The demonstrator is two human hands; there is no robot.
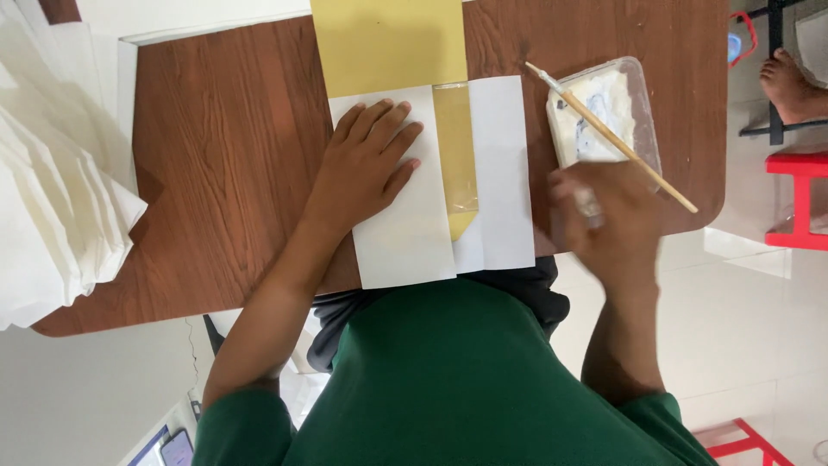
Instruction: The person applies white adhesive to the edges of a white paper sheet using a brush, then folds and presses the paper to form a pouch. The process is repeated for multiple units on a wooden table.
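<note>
My left hand [366, 164] lies flat, fingers spread, on a folded white paper sheet [405, 233] in the middle of a brown wooden table [224, 155]. A yellow sheet [388, 43] lies under the white paper, and a yellow strip [455, 155] shows between the two white flaps. The right white flap [504, 173] lies open beside it. My right hand [604, 216] is blurred at the table's near right edge, just below a clear plastic tray of white paste [604, 108]. A thin wooden brush [612, 129] rests across that tray. Whether the right hand holds anything is unclear.
A thick stack of white folded papers [60, 173] fills the left side. Another person's bare foot [789, 82] and red stool legs [798, 198] are on the floor to the right. A phone [177, 449] lies on the floor at lower left.
</note>
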